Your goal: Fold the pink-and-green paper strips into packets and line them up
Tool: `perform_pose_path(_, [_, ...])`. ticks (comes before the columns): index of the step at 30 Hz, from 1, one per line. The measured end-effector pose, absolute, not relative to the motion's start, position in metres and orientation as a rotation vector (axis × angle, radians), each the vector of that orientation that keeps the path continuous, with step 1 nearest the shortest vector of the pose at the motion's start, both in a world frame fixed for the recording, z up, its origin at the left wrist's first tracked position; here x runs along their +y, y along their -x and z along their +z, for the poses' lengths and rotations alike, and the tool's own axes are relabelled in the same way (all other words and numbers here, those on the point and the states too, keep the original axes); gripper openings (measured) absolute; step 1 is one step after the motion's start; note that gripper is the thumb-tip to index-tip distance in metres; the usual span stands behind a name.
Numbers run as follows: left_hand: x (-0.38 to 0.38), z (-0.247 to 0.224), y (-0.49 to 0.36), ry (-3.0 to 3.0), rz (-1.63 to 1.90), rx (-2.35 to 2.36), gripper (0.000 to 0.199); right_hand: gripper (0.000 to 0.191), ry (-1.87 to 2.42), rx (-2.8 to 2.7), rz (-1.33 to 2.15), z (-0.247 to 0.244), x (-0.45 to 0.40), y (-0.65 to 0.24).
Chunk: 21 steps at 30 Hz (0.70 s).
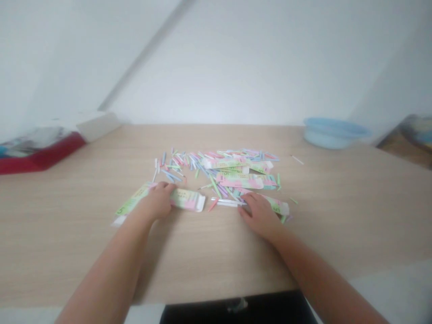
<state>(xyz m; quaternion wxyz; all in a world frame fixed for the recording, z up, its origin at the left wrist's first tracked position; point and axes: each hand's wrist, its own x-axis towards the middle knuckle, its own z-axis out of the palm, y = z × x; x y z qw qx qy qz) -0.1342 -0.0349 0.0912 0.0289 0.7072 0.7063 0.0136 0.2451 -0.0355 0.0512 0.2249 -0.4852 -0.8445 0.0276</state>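
Observation:
My left hand [161, 200] lies over a pastel pink-and-green carton [185, 199], its fingers curled down onto it. A second flat carton [133, 201] sticks out to the left from beneath that hand and wrist. My right hand [258, 211] has its thumb and fingertips closed on the right end of some white pen-like sticks [227, 202]. Another carton [278, 206] lies partly behind the right hand. Between and beyond the hands, thin pastel sticks [202, 171] are scattered in a loose pile. Blur hides the exact finger contact.
More cartons [239, 181] lie on top of the pile. A light blue basin [334, 133] stands at the back right of the wooden table [209, 252]. At the back left are a red tray [50, 153] and a white box [97, 126]. One stick [297, 159] lies apart at right.

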Motion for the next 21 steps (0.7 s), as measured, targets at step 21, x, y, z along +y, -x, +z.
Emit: perform_pose_path(21, [-0.025, 0.081, 0.144, -2.158, 0.608, 2.174, 0.053, 0.039, 1.089, -2.422, 0.089, 0.066, -0.055, -0.234])
